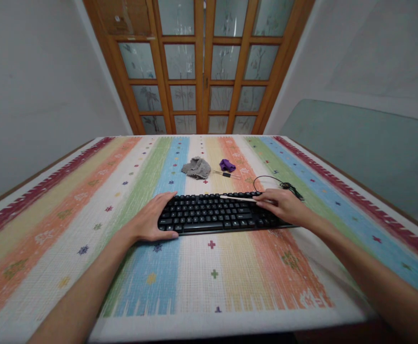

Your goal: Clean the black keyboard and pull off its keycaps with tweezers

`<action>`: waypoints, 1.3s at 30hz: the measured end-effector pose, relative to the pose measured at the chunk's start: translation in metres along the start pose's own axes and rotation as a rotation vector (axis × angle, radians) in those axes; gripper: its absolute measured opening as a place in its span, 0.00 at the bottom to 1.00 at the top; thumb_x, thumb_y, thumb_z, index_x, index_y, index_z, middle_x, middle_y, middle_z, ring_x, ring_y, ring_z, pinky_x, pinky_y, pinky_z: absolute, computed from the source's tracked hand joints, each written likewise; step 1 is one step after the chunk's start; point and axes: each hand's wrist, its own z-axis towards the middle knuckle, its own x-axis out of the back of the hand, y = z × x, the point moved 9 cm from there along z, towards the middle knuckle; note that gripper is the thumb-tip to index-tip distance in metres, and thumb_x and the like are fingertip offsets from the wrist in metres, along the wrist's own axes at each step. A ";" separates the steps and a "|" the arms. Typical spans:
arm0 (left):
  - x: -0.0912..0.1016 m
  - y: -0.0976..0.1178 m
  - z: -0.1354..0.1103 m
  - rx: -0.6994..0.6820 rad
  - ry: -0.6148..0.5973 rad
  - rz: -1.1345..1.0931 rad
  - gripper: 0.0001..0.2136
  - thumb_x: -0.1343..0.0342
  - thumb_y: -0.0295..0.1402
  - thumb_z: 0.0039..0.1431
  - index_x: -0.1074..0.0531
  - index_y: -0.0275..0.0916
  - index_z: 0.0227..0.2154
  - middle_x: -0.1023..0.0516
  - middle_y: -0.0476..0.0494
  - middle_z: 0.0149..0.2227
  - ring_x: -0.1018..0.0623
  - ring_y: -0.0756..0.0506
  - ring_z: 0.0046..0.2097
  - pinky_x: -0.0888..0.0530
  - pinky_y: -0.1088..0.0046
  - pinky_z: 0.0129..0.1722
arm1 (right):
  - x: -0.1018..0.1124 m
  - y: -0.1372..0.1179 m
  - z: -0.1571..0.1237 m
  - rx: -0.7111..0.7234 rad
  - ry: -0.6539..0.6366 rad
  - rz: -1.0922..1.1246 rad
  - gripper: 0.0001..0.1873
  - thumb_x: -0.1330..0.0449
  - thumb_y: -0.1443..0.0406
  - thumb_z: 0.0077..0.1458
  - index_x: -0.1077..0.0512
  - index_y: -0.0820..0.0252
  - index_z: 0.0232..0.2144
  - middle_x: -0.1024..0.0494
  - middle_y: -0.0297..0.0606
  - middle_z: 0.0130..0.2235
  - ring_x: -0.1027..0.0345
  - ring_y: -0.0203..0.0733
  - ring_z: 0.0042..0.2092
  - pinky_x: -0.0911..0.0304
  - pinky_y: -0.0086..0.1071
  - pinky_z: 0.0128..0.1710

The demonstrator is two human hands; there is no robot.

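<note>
A black keyboard (pixel 205 213) lies flat on the cloth-covered table in front of me. My left hand (pixel 155 217) grips its left end, thumb along the near edge and fingers at the far edge. Over the right part of the keys, my right hand (pixel 278 205) pinches a thin white stick (pixel 239 198), which looks like a cotton swab. Its slightly thicker tip points left, at the upper row of keys; whether it touches them I cannot tell. The keyboard's right end is partly hidden under my right hand.
Beyond the keyboard lie a crumpled grey cloth (pixel 196 168), a bunched purple cloth (pixel 227 165) and thin sticks with a black band (pixel 226 175). A coiled black cable (pixel 291 189) rests behind my right hand. The striped tablecloth (pixel 198 282) reaches the near edge.
</note>
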 end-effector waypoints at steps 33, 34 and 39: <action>0.000 -0.018 -0.003 0.088 0.028 -0.097 0.38 0.56 0.58 0.66 0.49 0.37 0.69 0.39 0.30 0.68 0.36 0.30 0.67 0.40 0.47 0.66 | 0.040 0.056 -0.078 -0.177 0.100 -0.173 0.26 0.50 0.49 0.69 0.17 0.56 0.45 0.23 0.41 0.29 0.30 0.41 0.28 0.40 0.33 0.30; 0.000 -0.017 -0.002 0.089 0.028 -0.093 0.37 0.56 0.58 0.66 0.49 0.37 0.69 0.38 0.30 0.68 0.36 0.30 0.66 0.40 0.47 0.66 | 0.040 0.058 -0.080 -0.184 0.099 -0.177 0.25 0.50 0.50 0.69 0.17 0.56 0.45 0.23 0.41 0.29 0.30 0.41 0.28 0.40 0.33 0.30; 0.002 -0.017 -0.002 0.094 0.033 -0.101 0.36 0.57 0.57 0.67 0.49 0.38 0.69 0.38 0.30 0.68 0.36 0.30 0.67 0.40 0.45 0.66 | 0.042 0.062 -0.090 -0.203 0.106 -0.158 0.25 0.50 0.50 0.68 0.18 0.55 0.47 0.22 0.42 0.30 0.29 0.43 0.29 0.38 0.34 0.30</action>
